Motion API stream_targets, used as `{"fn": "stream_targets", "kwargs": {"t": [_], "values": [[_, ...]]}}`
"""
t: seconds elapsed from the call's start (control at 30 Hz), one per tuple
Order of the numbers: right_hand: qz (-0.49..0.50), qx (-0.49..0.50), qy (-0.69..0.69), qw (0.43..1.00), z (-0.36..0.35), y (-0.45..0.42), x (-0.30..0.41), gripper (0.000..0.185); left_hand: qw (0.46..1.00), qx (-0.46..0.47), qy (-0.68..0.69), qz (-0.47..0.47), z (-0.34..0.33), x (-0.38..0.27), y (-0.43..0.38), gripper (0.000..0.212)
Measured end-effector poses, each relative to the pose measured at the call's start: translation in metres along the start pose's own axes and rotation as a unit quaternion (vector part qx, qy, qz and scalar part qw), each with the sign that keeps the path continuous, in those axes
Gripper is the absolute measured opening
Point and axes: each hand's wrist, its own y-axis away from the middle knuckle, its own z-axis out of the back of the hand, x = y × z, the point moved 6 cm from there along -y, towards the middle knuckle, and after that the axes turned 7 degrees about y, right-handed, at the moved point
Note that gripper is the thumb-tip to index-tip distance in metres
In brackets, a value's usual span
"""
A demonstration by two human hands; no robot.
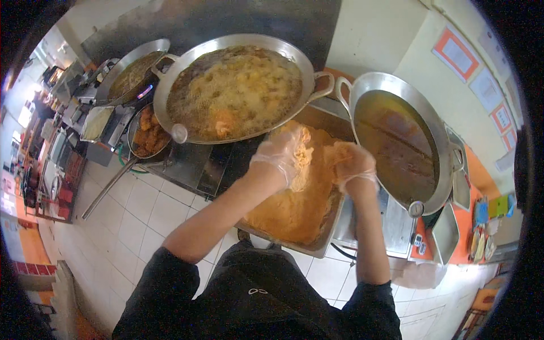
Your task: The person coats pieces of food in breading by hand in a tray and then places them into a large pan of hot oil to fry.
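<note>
My left hand (276, 148), in a clear plastic glove, grips a piece of breaded food (302, 163), likely chicken, thick with pale orange coating. Below it lies a deep rectangular metal tray (335, 229) filled with orange-tinted breading flour (293, 216). My right hand (356, 163), gloved the same way and blurred, is over the tray's right side. Its fingertips are dusted with flour, and whether they hold a piece is unclear. Just beyond my left hand, a large metal wok (312, 63) holds bubbling oil (238, 85) with food frying in it.
A second wok (444, 187) of still, dark oil stands close to my right hand. Dial thermometers (179, 133) sit on the wok rims. At left, a long-handled strainer (111, 187) holds browned fried pieces (148, 134), near another wok (123, 59) of oil and a lit burner flame (145, 92).
</note>
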Motion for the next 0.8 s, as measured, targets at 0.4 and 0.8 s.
{"fn": "stream_targets", "kwargs": {"t": [0.4, 0.8], "values": [[0.297, -0.144, 0.251, 0.91, 0.126, -0.213, 0.214, 0.027, 0.97, -0.204, -0.098, -0.089, 0.263, 0.082, -0.091, 0.051], [0.345, 0.116, 0.344, 0.865, -0.103, -0.359, 0.376, 0.024, 0.989, -0.119, -0.011, -0.084, 0.266, 0.373, -0.209, 0.052]]}}
